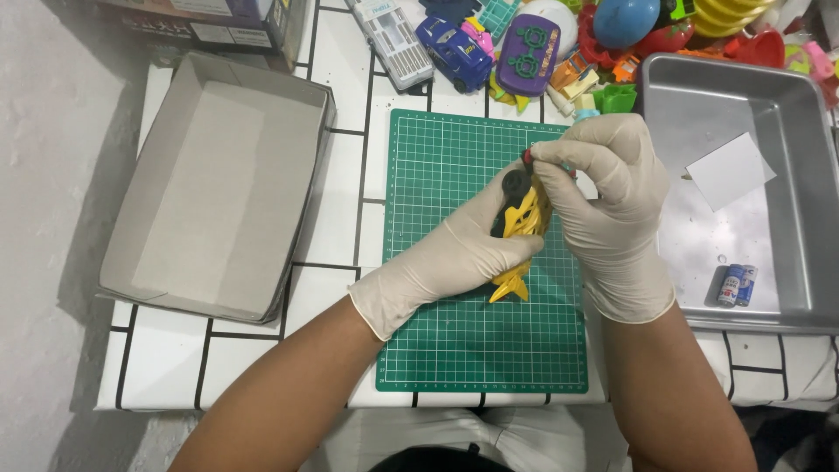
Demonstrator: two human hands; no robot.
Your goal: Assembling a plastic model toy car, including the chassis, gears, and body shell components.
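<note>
Both hands wear cream gloves and meet above a green cutting mat (454, 341). My left hand (454, 253) is wrapped around a yellow and black toy vehicle (522, 223), held nose-down over the mat. At the toy's upper end, the fingers of my right hand (607, 197) pinch a small red-tipped piece (528, 156). Much of the toy is hidden by the two hands.
An open grey cardboard box (218, 188) lies left of the mat. A metal tray (786, 140) at the right holds a white card (730, 170) and two small batteries (736, 285). Several colourful toys (524, 44) crowd the far edge of the tiled tabletop.
</note>
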